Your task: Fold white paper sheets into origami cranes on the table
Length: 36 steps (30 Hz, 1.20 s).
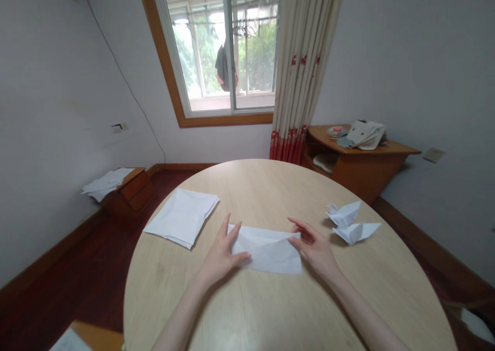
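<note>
A folded white sheet of paper (267, 248) lies flat on the round wooden table (270, 299) in front of me. My left hand (222, 250) rests on its left end, fingers stretched out and thumb lying on the sheet. My right hand (315, 245) touches the right end with its fingers curled loosely at the paper's edge. Neither hand has lifted the sheet.
A stack of white sheets (181, 217) lies on the table to the left. Two folded paper figures (350, 223) sit to the right. A low wooden cabinet (356, 157) stands by the curtain, and a small drawer unit (129, 186) stands by the left wall.
</note>
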Motion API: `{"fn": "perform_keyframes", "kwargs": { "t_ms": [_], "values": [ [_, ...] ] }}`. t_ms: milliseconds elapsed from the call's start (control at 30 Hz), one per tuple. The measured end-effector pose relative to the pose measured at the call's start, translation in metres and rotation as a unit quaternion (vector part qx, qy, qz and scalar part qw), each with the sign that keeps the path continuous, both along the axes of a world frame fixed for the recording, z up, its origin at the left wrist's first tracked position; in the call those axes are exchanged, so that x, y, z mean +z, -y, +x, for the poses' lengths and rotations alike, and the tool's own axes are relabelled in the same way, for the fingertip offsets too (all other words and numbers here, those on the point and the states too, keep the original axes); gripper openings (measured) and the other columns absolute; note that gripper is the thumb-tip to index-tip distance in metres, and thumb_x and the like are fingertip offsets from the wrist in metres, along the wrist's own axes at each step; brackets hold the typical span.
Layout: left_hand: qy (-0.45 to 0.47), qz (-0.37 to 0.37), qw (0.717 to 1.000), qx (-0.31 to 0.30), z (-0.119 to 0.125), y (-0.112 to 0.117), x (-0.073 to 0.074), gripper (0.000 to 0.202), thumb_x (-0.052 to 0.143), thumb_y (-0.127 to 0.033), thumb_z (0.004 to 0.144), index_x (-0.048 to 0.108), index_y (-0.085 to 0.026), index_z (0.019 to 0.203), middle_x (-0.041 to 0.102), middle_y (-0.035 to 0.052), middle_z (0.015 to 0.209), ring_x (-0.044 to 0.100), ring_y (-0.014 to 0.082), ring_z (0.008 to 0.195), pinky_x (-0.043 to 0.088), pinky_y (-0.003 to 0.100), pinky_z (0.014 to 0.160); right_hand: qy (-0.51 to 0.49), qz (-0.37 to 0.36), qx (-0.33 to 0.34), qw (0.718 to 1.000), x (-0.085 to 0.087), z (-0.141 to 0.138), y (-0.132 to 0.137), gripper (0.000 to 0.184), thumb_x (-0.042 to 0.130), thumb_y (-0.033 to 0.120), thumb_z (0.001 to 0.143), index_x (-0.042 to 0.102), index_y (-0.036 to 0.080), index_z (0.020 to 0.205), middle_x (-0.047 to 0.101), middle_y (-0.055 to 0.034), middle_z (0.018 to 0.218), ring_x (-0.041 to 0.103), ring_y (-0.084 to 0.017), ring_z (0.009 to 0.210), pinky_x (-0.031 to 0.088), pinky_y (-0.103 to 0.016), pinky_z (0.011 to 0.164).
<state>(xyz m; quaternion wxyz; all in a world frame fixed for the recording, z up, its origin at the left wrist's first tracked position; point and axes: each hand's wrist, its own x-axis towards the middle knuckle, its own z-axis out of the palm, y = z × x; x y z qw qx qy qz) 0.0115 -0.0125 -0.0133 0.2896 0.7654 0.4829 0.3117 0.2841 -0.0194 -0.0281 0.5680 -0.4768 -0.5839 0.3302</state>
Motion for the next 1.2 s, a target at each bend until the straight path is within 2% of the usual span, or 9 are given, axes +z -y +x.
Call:
{"fn": "perform_keyframes", "kwargs": {
  "t_ms": [133,200,300,400,600,767,967,1100,1200],
  "values": [
    [0.020,0.157,0.987,0.035,0.008,0.008,0.001,0.059,0.066,-0.032,0.084,0.041,-0.030,0.138,0.020,0.0113,0.153,0.030,0.0311,0.138,0.032,0.052,0.108,0.088,0.077,-0.020,0.993,0.015,-0.004,0.014,0.031,0.062,0.032,0.082,0.066,0.022,0.111,0.062,-0.0046,0.084,0.060,-0.017,0.076,0.053,-0.027,0.064],
    [-0.002,0.219,0.975,0.031,0.009,0.014,0.003,0.054,0.064,-0.029,0.086,0.043,-0.032,0.136,0.023,0.0115,0.151,0.031,0.0318,0.137,0.034,0.053,0.106,0.161,0.133,-0.014,0.978,0.023,-0.004,0.021,0.025,0.057,0.026,0.087,0.066,0.024,0.110,0.065,-0.0044,0.084,0.062,-0.017,0.075,0.054,-0.029,0.068],
    [-0.030,0.268,0.963,0.028,0.008,0.023,0.008,0.052,0.063,-0.025,0.087,0.045,-0.032,0.135,0.012,0.0104,0.154,0.022,0.0343,0.140,0.037,0.053,0.104,0.241,0.197,0.004,0.950,0.033,-0.003,0.030,0.032,0.049,0.017,0.091,0.062,0.025,0.119,0.067,-0.0068,0.095,0.064,-0.017,0.084,0.055,-0.030,0.075],
    [-0.045,0.293,0.955,0.019,0.006,0.027,0.012,0.051,0.062,-0.023,0.087,0.046,-0.033,0.134,0.007,0.0091,0.155,0.020,0.0352,0.140,0.036,0.053,0.104,0.302,0.234,0.013,0.924,0.037,0.000,0.034,0.040,0.044,0.010,0.091,0.060,0.028,0.123,0.065,-0.0083,0.107,0.064,-0.018,0.097,0.055,-0.030,0.080],
    [-0.068,0.308,0.949,-0.002,0.009,0.031,0.014,0.047,0.063,-0.020,0.086,0.051,-0.030,0.130,0.017,0.0096,0.153,0.027,0.0339,0.136,0.034,0.054,0.105,0.360,0.255,0.031,0.897,0.037,0.006,0.036,0.052,0.037,0.002,0.087,0.059,0.028,0.125,0.062,-0.0104,0.118,0.062,-0.019,0.103,0.057,-0.032,0.079],
    [-0.011,0.273,0.962,0.021,0.016,0.038,0.012,0.021,0.062,-0.022,0.087,0.060,-0.024,0.108,0.028,0.0103,0.146,0.033,0.0300,0.130,0.037,0.051,0.103,0.364,0.249,0.058,0.896,0.039,0.004,0.039,0.055,0.036,-0.001,0.084,0.061,0.028,0.123,0.061,-0.0107,0.121,0.062,-0.019,0.103,0.057,-0.032,0.080],
    [0.037,0.226,0.972,0.051,0.018,0.041,0.010,0.020,0.070,-0.028,0.080,0.057,-0.020,0.093,0.034,0.0125,0.132,0.039,0.0295,0.124,0.041,0.049,0.101,0.341,0.232,0.069,0.908,0.040,-0.001,0.042,0.050,0.036,0.002,0.088,0.063,0.028,0.121,0.062,-0.0105,0.121,0.063,-0.018,0.102,0.057,-0.031,0.080],
    [0.014,0.234,0.972,0.027,0.017,0.041,0.012,0.006,0.063,-0.025,0.086,0.065,-0.021,0.090,0.030,0.0102,0.136,0.035,0.0302,0.126,0.039,0.052,0.101,0.337,0.236,0.068,0.909,0.044,-0.005,0.044,0.043,0.039,0.006,0.090,0.066,0.030,0.116,0.063,-0.0096,0.120,0.062,-0.019,0.103,0.057,-0.033,0.079],
    [0.005,0.243,0.970,0.012,0.018,0.044,0.016,0.012,0.058,-0.022,0.089,0.070,-0.025,0.090,0.029,0.0072,0.139,0.035,0.0294,0.126,0.038,0.053,0.102,0.336,0.232,0.067,0.910,0.047,-0.008,0.046,0.032,0.046,0.013,0.092,0.068,0.028,0.110,0.063,-0.0103,0.118,0.061,-0.021,0.103,0.056,-0.034,0.079]
  ]
}}
